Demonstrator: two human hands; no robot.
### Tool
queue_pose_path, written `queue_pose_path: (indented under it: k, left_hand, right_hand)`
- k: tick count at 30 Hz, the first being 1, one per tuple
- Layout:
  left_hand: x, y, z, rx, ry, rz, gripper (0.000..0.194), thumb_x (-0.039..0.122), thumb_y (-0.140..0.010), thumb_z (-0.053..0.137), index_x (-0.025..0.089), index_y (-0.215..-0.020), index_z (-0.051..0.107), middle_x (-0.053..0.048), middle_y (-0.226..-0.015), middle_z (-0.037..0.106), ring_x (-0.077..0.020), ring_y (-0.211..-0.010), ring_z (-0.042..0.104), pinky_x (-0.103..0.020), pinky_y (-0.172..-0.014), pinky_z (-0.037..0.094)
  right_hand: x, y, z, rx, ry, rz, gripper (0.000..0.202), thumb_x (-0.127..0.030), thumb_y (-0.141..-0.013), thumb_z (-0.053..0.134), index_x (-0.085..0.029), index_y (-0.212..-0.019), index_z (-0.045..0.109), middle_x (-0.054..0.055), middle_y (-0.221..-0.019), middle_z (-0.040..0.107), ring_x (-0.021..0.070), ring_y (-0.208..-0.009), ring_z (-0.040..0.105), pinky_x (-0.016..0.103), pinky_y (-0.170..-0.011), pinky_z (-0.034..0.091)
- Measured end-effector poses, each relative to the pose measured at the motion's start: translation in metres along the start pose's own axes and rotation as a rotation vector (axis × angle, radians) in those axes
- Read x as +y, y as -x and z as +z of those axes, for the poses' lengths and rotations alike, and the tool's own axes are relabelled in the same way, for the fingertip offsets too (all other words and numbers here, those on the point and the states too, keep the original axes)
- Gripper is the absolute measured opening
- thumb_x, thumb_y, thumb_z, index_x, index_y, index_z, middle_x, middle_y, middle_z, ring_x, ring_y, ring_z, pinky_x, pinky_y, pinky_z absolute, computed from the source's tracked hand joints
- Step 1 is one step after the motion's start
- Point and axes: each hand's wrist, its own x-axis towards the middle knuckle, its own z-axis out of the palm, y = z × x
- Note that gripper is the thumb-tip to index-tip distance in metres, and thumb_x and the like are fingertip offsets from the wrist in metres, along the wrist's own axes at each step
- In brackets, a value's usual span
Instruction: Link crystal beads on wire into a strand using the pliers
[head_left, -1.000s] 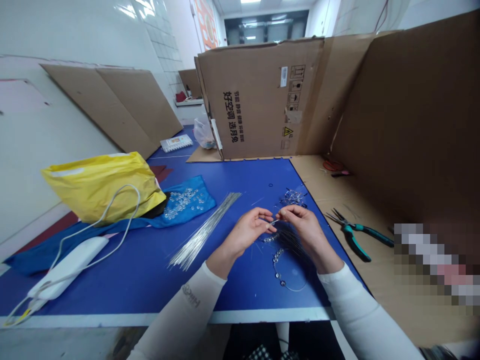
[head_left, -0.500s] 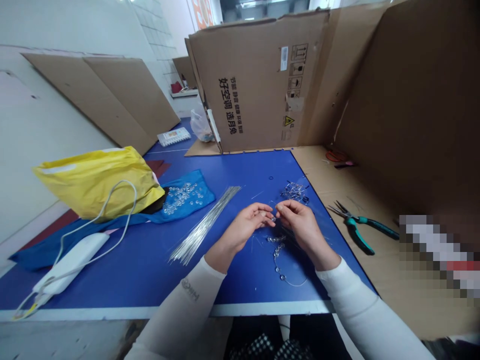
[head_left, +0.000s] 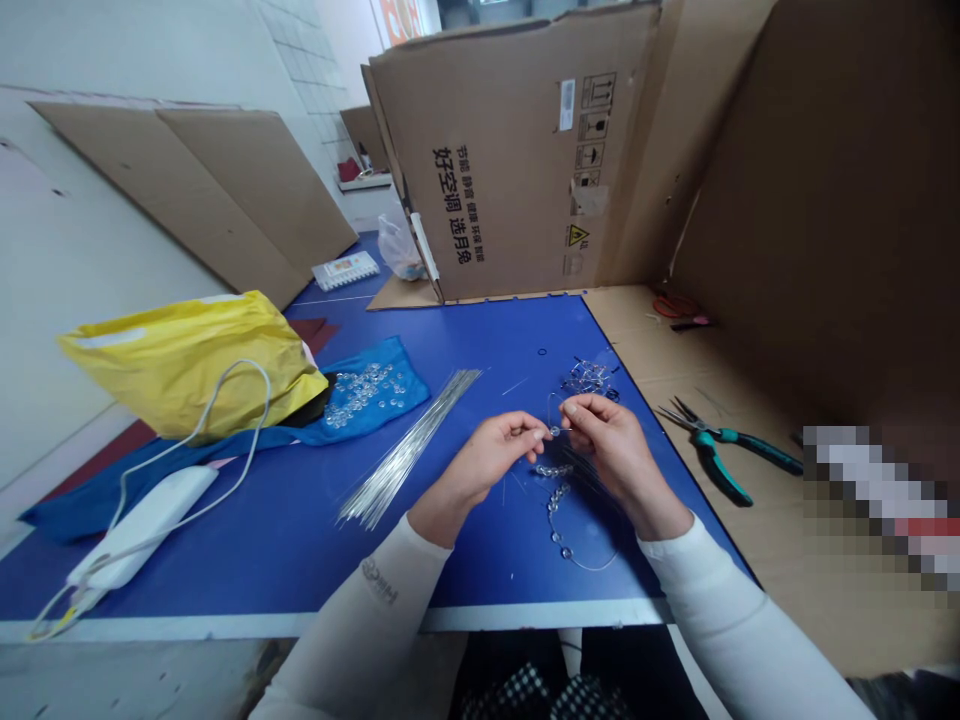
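Note:
A clear bead [head_left: 555, 432] shows between my two hands at the fingertips. Thumb and forefinger of my left hand [head_left: 491, 455] are pinched together at the bead's left side. My right hand [head_left: 613, 440] pinches a thin wire [head_left: 550, 408], which curves up in a small loop from the bead. Just below, a strand of clear beads on wire [head_left: 556, 515] curves over the blue tabletop [head_left: 495, 335]. To the left of my hands lies a bundle of straight silvery wires [head_left: 412, 445].
Loose clear beads [head_left: 365, 390] lie on blue cloth beside a yellow bag [head_left: 202, 365]. A small pile of wire pieces [head_left: 589, 378] is beyond my right hand. Green-handled pliers [head_left: 712, 460] rest on cardboard at right. A white power strip [head_left: 146, 525] is at left; a large carton [head_left: 510, 180] stands behind.
My hands have drawn slightly apart, and the bead and wire loop now show between them. The left fingers have curled in closer. The camera view has shifted a little.

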Motion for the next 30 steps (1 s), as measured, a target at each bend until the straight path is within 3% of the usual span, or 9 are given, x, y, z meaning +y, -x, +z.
queue_pose_path:
  k: [8,18,22,30]
  left_hand:
    - [0.0016,0.0021,-0.0007,0.008,0.027,0.016,0.014,0.019,-0.086,0.057,0.015,-0.099,0.060,0.001,-0.071,0.058,-0.0113,-0.065,0.053,-0.025,-0.064,0.039]
    - [0.0010,0.0009,0.0010,0.047,-0.013,0.013,0.008,0.016,-0.084,0.056,0.015,-0.083,0.064,0.001,-0.066,0.058,-0.0104,-0.061,0.051,-0.025,-0.061,0.038]
    - [0.0017,0.0007,0.0015,0.078,-0.031,-0.017,0.011,0.014,-0.084,0.055,0.015,-0.084,0.066,0.001,-0.064,0.057,-0.0105,-0.061,0.052,-0.024,-0.059,0.038]
    - [0.0093,0.0034,0.0042,0.106,-0.018,-0.074,0.009,0.017,-0.082,0.058,0.015,-0.083,0.068,-0.002,-0.080,0.066,-0.0098,-0.061,0.054,-0.024,-0.060,0.043]
  right_hand:
    - [-0.0020,0.0014,0.0006,-0.052,0.021,0.036,0.025,-0.037,-0.065,0.078,-0.017,-0.071,0.064,-0.003,-0.063,0.057,0.0064,-0.050,0.038,0.024,-0.048,0.023]
    - [-0.0021,0.0023,-0.0015,-0.078,0.154,-0.025,0.021,-0.038,-0.070,0.073,-0.018,-0.071,0.064,-0.005,-0.055,0.049,0.0092,-0.052,0.038,0.025,-0.051,0.027]
    - [-0.0014,0.0031,-0.0021,-0.054,0.264,-0.081,0.020,-0.038,-0.073,0.070,-0.019,-0.070,0.065,-0.003,-0.057,0.054,0.0113,-0.056,0.044,0.027,-0.055,0.033]
    - [-0.0020,0.0039,-0.0006,-0.017,0.314,-0.121,0.017,-0.035,-0.074,0.068,-0.019,-0.069,0.066,-0.002,-0.058,0.059,0.0130,-0.057,0.051,0.028,-0.060,0.039]
